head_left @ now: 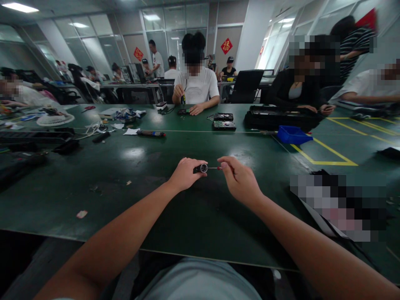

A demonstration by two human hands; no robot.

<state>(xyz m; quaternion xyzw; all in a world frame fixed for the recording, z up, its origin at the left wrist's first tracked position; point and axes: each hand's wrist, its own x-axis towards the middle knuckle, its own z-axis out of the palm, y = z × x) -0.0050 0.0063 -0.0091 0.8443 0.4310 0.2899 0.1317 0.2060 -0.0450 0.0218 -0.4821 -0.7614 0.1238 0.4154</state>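
My left hand is closed around a small dark cylindrical part, whose round, light-rimmed end faces me. Between thumb and fingers, my right hand grips a thin screwdriver. Its slim metal shaft points left and its tip meets the side of the cylindrical part, though I cannot tell whether it is in a screw. A bit of red shows on the screwdriver by my fingertips; the rest of its handle is hidden in the hand. Both hands are held above the green table.
Across the table a person works with a tool. Hard drives, a pen-like electric screwdriver, a blue tray and a long black casing lie beyond my hands. Scattered black parts are at left, a pixelated object at right.
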